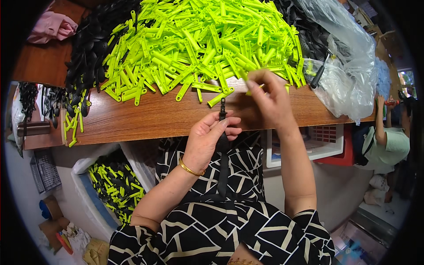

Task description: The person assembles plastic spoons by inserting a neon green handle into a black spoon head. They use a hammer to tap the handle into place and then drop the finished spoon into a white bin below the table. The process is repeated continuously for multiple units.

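Observation:
My left hand [206,134], with a gold bangle at its wrist, is closed around a black plastic utensil part [222,115]. Its narrow notched stem points up past my fingertips, towards the pile, while its wider lower end lies partly hidden along my palm. Slightly blurred, my right hand [271,99] hovers over the table's near part, at the front of the heap of lime-green plastic handles [207,39]. Thumb and fingers pinch a lime-green handle [243,75], mostly covered by the hand. One loose handle [216,100] lies just beyond the black stem.
Black utensil parts [86,57] are heaped left of the handles, with more at right beside clear plastic bags [349,88]. Under the brown table [154,121] stand a white bin [81,170] of green-and-black pieces and a white crate [304,155]. Another person [386,145] is at far right.

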A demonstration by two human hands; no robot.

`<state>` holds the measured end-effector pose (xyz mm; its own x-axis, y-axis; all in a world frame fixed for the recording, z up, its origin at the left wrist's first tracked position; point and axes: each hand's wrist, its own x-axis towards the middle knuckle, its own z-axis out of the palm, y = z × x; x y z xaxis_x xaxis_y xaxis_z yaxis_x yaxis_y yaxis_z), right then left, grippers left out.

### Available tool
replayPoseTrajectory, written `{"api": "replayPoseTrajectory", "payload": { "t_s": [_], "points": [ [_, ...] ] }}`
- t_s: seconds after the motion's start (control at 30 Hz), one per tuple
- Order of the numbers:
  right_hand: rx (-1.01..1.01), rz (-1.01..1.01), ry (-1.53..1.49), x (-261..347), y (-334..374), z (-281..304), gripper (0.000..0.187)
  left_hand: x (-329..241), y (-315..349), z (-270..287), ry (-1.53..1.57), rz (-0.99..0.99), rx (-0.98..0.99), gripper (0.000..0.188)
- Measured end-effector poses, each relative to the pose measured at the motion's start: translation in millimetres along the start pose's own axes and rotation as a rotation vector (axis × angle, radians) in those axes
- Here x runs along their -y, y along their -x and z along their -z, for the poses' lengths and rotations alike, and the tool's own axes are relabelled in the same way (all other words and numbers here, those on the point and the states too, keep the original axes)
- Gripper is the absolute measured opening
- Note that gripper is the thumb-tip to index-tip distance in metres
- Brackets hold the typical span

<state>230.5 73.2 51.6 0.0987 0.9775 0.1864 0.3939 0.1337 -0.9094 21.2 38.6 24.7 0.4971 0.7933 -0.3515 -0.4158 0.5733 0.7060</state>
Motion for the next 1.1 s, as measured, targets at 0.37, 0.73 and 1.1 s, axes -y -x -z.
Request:
{"api": "replayPoseTrajectory", "payload": {
  "t_s": [0.37, 0.73, 1.1],
  "points": [
    [0.225, -0.253, -0.474, 20, 29, -11, 0.046, 7, 6, -4, -0.189, 0.015, 0.033, 0.032],
    [0.33, -0.418, -0.597, 5, 35, -5, 0.042, 7, 17, -5, -0.41, -0.082, 0.104, 0.032],
    [0.452, -0.189, -0.785, 14, 60, -2, 0.037, -3, 35, 15, 0.223, 0.311, 0.538, 0.038]
  ]
}}
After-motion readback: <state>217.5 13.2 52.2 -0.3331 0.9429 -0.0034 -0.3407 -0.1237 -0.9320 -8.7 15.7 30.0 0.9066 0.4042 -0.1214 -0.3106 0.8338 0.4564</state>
